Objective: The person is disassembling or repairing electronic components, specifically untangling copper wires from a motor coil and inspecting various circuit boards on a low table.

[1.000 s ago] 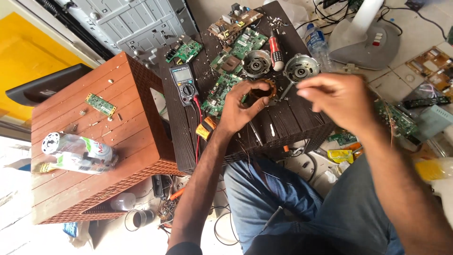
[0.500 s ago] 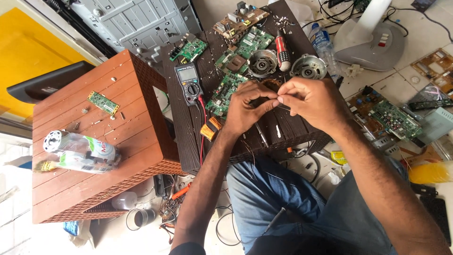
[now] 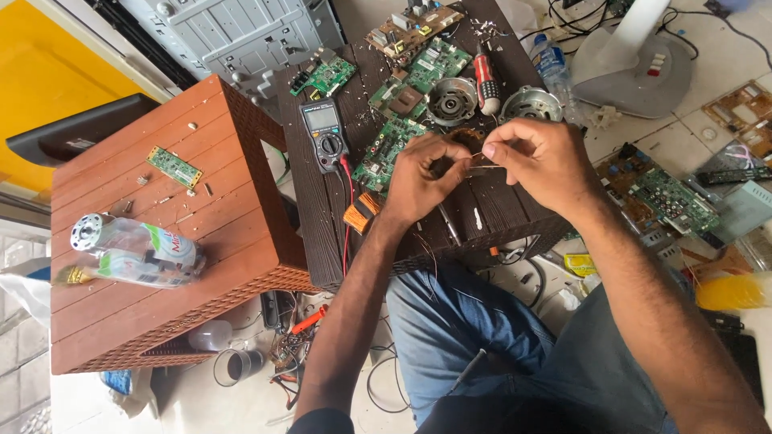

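Both of my hands meet over the dark worktop, fingertips drawn together. My left hand is curled, thumb and forefinger closed on a small copper-wound part that shows between the two hands; my right hand pinches a thin wire at its fingertips, just beside that part. How the wire joins the part I cannot tell.

Just beyond my knuckles lie two round metal motor housings, with a red-handled screwdriver between them. Green circuit boards lie touching one another to the left of my left hand, and more boards sit farther up the worktop. A grey multimeter lies left of those, its red lead running down toward an orange piece beside my left wrist.

Next to this stands a reddish-brown worktop, carrying a small green board and a clear plastic bottle lying on its side. My jeans show below the dark worktop. To the right, on the floor, more circuit boards are scattered, and a white fan base stands near a water bottle.
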